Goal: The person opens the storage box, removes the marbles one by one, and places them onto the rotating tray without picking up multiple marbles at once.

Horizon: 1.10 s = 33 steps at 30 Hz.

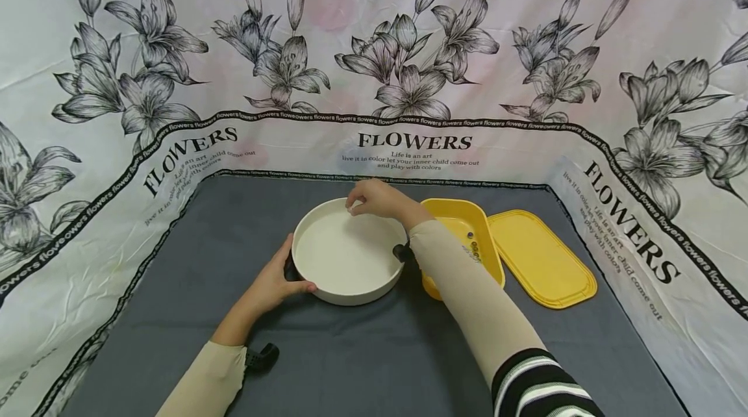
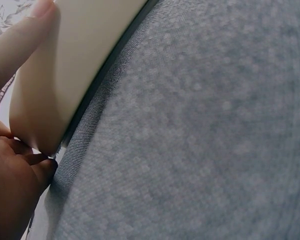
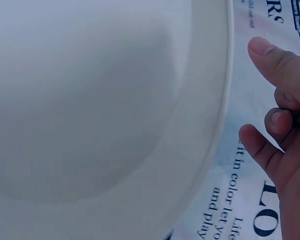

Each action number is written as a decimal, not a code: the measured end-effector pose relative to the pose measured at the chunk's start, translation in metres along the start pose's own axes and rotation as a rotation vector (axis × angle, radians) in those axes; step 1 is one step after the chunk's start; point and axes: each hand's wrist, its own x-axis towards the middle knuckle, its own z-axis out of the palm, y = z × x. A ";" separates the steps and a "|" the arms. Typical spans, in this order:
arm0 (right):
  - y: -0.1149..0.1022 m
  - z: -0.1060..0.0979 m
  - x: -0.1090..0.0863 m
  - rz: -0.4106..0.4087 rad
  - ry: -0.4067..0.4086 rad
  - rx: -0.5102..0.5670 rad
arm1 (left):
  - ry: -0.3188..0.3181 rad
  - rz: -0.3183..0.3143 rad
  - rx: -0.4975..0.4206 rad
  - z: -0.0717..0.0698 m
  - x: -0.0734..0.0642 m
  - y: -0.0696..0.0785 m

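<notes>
"While the hands are over the table, what lies around the fingers?"

"Gray cloth (image 1: 362, 365) spreads beneath them. Beyond the right fingertips, white printed cloth (image 1: 415, 144) takes over, with the word FLOWERS, smaller lines of text, black borders and big black-and-white lilies filling the background."

"And the left hand (image 1: 274, 284)?"

"It grips the round white dish (image 1: 345, 254) from the side. The thumb presses the pale wall by the near rim, and the other fingers curl in at the lower edge."

"How do the right fingers stand?"

"Loosely bent. The right hand (image 1: 380, 199) reaches over the far rim of the dish, and from its own wrist the thumb shows well apart from the fingertips, with nothing visible in its grasp. Those fingers look just beside the rim; I can't tell whether any touches it."

"What else is near them?"

"To the right of the right fingers, partly behind that forearm, sits a yellow box (image 1: 458, 214) with small dark bits (image 1: 474, 249) inside. Farther right, a yellow lid (image 1: 543, 260) lies flat beside the box."
</notes>
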 end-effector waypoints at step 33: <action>0.009 0.013 0.002 0.043 0.045 0.026 | 0.000 -0.011 -0.003 -0.002 -0.001 0.005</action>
